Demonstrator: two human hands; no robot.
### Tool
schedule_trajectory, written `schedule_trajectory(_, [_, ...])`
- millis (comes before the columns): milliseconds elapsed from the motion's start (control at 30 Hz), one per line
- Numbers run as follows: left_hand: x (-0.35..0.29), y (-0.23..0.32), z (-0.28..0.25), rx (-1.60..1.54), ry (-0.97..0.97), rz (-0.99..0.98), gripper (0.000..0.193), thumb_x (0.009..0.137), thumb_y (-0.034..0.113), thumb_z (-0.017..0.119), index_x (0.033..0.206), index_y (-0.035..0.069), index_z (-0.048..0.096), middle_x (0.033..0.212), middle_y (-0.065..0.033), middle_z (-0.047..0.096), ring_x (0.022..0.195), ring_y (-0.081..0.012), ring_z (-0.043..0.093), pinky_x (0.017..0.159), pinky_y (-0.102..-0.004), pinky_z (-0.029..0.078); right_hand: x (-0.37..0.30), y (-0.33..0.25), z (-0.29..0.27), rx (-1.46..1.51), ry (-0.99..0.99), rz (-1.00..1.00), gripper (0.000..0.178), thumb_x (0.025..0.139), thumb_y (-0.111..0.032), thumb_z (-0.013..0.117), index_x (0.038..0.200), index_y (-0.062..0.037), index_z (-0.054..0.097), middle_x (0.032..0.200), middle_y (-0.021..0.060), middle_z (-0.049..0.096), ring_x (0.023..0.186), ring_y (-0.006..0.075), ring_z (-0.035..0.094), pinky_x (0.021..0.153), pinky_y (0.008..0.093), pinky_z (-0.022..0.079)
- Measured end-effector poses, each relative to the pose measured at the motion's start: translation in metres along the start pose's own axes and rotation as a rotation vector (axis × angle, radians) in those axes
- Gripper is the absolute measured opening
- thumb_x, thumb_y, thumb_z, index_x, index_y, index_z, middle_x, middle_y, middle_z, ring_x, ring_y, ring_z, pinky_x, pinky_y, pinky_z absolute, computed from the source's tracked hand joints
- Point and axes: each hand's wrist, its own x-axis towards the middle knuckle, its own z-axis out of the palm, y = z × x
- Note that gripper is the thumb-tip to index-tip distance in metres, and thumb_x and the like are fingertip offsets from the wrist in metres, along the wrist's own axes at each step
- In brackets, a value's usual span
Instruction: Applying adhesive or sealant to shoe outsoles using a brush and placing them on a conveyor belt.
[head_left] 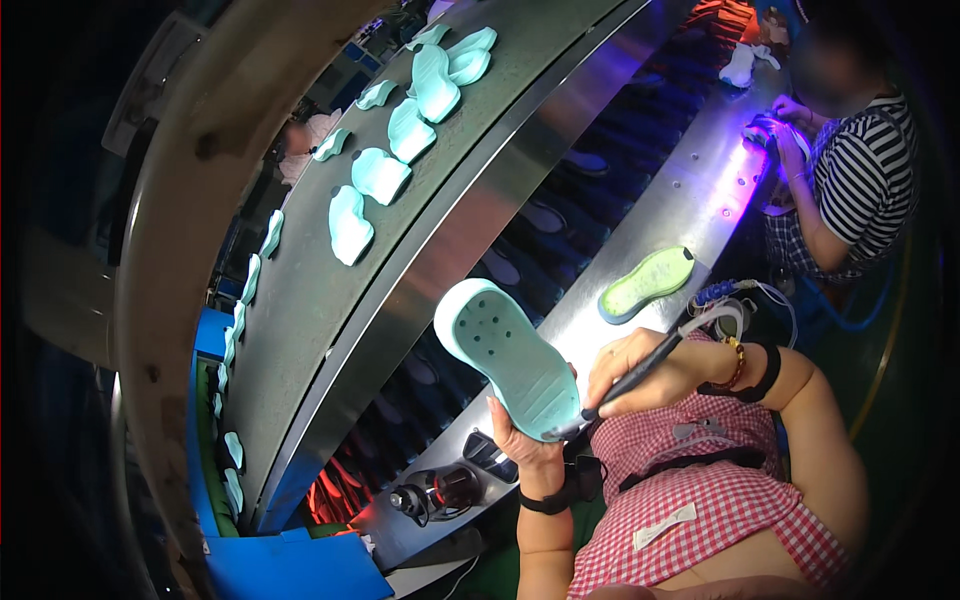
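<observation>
My left hand [524, 446] grips a pale teal shoe sole [512, 352] by its narrow end, thumb along the edge. The sole is tilted up, its inner face with several dark round marks toward me. In my right hand [640, 372] is a slim black pen-shaped tool [648, 368], held like a pencil, with a pale hose trailing from its back end. Its tip is at the lower end of the sole; whether it presses on it I cannot tell. Just beyond my right hand, a yellow-green sole [648, 284] lies on the metal ledge [610, 252].
A dark conveyor belt [425, 190] to the left carries several pale teal soles [380, 176]. A dark bottle [452, 490] and a flat dark object [489, 456] sit on the near ledge. A co-worker [850, 170] handles something under purple light at the far right. Coiled blue tubing [714, 292] lies beside the ledge.
</observation>
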Motion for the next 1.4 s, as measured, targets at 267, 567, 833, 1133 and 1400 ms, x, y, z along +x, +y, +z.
schedule_trajectory(267, [0.008, 0.008, -0.005, -0.218, -0.117, -0.153, 0.052, 0.088, 0.045, 0.04, 0.119, 0.004, 0.048, 0.113, -0.0151, 0.055, 0.1, -0.0335, 0.055, 0.088, -0.0503, 0.042, -0.003, -0.014, -0.005, 0.003, -0.157, -0.102, 0.019, 0.07, -0.008, 0.067, 0.089, -0.0041, 0.065, 0.088, 0.0102, 0.064, 0.082, 0.0241, 0.06, 0.075, 0.0321, 0.046])
schedule_trajectory(567, [0.013, 0.015, 0.002, 0.169, -0.032, -0.757, 0.047, 0.09, 0.026, 0.043, 0.126, -0.004, 0.036, 0.117, -0.0197, 0.051, 0.1, -0.0269, 0.057, 0.087, -0.0362, 0.047, 0.012, -0.028, -0.044, -0.178, -0.681, 0.181, 0.021, 0.075, -0.01, 0.062, 0.095, -0.0044, 0.064, 0.094, 0.0122, 0.065, 0.083, 0.0262, 0.062, 0.072, 0.0334, 0.048])
schedule_trajectory(833, [0.007, 0.012, -0.005, 0.333, 0.074, -0.851, 0.044, 0.092, 0.03, 0.043, 0.119, -0.004, 0.045, 0.11, -0.0167, 0.056, 0.096, -0.0247, 0.059, 0.084, -0.0346, 0.049, 0.008, -0.019, -0.055, -0.19, -0.723, 0.045, 0.028, 0.079, -0.012, 0.054, 0.107, -0.0066, 0.057, 0.108, 0.0107, 0.06, 0.098, 0.0268, 0.057, 0.079, 0.0348, 0.046])
schedule_trajectory(1133, [0.0, 0.016, -0.015, 0.357, 0.087, -0.84, 0.046, 0.09, 0.029, 0.046, 0.119, -0.007, 0.044, 0.106, -0.0162, 0.058, 0.092, -0.0226, 0.061, 0.08, -0.0325, 0.051, -0.003, -0.016, -0.069, -0.374, -0.614, 0.028, 0.025, 0.082, -0.015, 0.055, 0.105, -0.0079, 0.058, 0.106, 0.0081, 0.061, 0.092, 0.0253, 0.06, 0.072, 0.0336, 0.048])
schedule_trajectory(1400, [-0.007, -0.007, -0.037, 0.216, 0.054, -0.639, 0.051, 0.09, 0.034, 0.039, 0.126, -0.002, 0.036, 0.118, -0.0221, 0.05, 0.101, -0.0371, 0.055, 0.084, -0.0512, 0.046, -0.02, -0.017, -0.056, -0.017, -0.318, 0.285, 0.023, 0.078, -0.013, 0.064, 0.097, -0.0007, 0.064, 0.081, 0.0102, 0.066, 0.068, 0.0125, 0.062, 0.061, 0.0236, 0.049])
